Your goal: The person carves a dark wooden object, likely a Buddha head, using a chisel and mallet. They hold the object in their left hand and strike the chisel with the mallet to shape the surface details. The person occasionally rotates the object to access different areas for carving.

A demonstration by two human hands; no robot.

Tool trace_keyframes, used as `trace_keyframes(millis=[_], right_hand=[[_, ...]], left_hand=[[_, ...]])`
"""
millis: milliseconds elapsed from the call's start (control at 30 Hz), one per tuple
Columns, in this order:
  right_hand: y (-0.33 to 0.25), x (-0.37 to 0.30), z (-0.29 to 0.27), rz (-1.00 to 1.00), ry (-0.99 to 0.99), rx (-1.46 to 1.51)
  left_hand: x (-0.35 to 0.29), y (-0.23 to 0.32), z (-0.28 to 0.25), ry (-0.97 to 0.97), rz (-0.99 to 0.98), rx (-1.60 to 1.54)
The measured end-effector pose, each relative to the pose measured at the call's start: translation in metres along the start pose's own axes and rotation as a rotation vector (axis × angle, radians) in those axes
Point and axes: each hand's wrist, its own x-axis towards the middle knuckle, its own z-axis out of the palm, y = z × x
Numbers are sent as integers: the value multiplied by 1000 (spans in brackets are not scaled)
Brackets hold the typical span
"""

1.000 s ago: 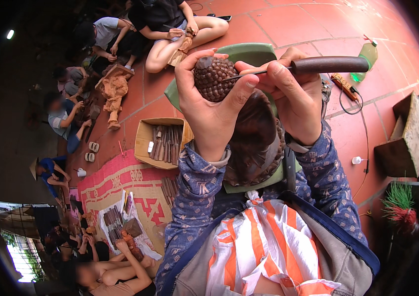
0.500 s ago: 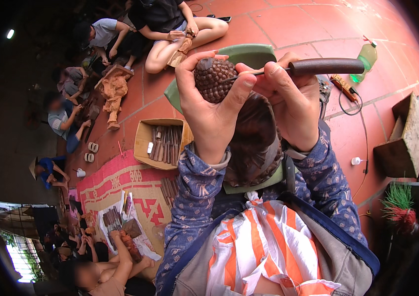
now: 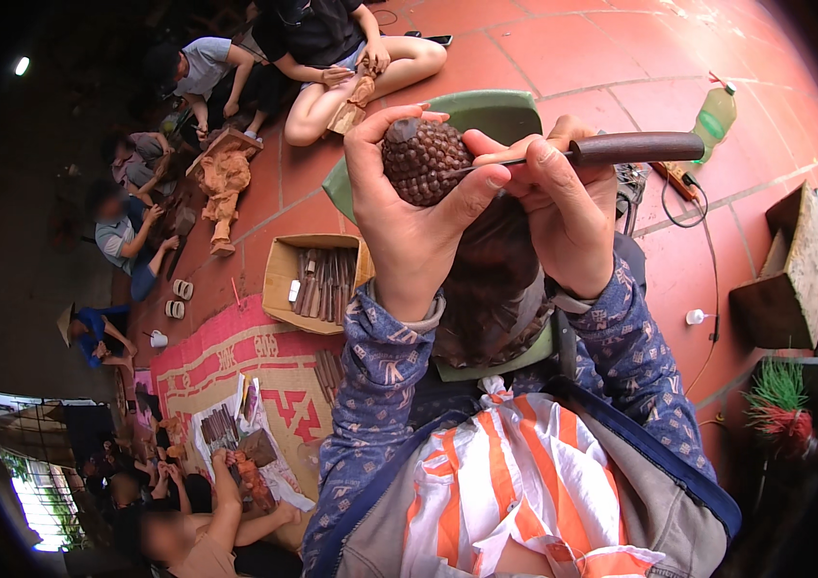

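A dark brown wood carving (image 3: 491,289) rises in front of me, its rounded top (image 3: 418,159) covered in rows of small knobs. My left hand (image 3: 409,217) wraps round that knobbed top, thumb along its near side. In my right hand (image 3: 568,197) is a carving chisel (image 3: 635,147) with a dark wooden handle; the fingers pinch its thin metal shank. The blade points left and meets the knobs near my left thumb. Both hands are close together. The carving's lower part stands over a green plastic seat or tray (image 3: 481,111), partly hidden by my arms.
A cardboard box (image 3: 279,275) of chisels stands at left beside a red and tan mat (image 3: 226,356). Several people carve nearby, one (image 3: 317,48) seated ahead. On the right are a green bottle (image 3: 715,123), a power strip (image 3: 675,180), a wooden box (image 3: 789,275) and a green-bristled brush (image 3: 777,390).
My right hand and the chisel have shifted slightly left and down, and the handle tilts a little differently. The left hand keeps its hold on the knobbed top.
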Motion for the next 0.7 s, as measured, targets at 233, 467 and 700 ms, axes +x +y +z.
trace_keyframes(millis=[233,467,700], right_hand=[[-2,6,-1,-109,-51,-33],[-12,11,-5,-84,-141,-244],[-9,11,-3,-79,-87,-121]], left_hand=[[-1,-5,-2,9,29,42],[-2,-3,1,36,26,6],[-2,-2,2,47,17,5]])
